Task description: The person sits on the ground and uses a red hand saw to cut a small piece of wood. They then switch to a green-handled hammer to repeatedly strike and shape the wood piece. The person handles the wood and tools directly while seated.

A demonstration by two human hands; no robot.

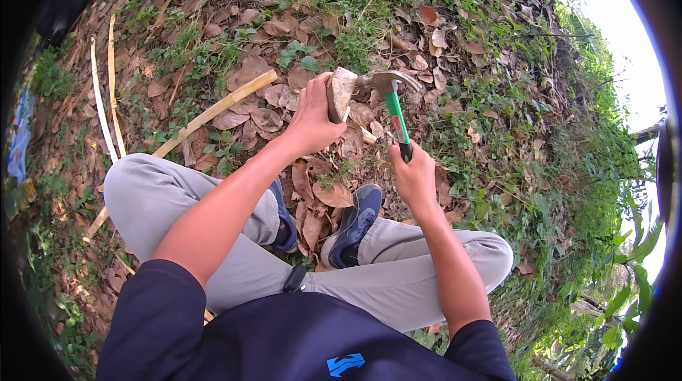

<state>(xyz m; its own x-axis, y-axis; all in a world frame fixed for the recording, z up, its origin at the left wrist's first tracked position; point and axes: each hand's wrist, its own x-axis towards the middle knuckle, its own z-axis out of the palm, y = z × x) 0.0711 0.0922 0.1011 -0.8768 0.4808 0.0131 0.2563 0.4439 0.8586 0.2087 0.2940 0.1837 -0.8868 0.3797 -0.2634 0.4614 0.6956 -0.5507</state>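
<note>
My left hand (315, 119) is closed round a short chunk of wood (342, 91) with a pale top face and darker bark-like side. In my right hand (415, 176) is a claw hammer (396, 112) with a green and black handle and a grey metal head. The hammer's head lies right beside the wood, its claw turned away to the right; whether the two touch I cannot tell. A small pale wood piece (368, 136) shows on the ground below them, between my hands.
Dry brown leaves (332, 195) and low green plants cover the ground. A long split bamboo strip (213, 112) lies to the left by my knee, with thinner strips (99, 100) farther left. My shoes (353, 223) and bent legs are close below my hands.
</note>
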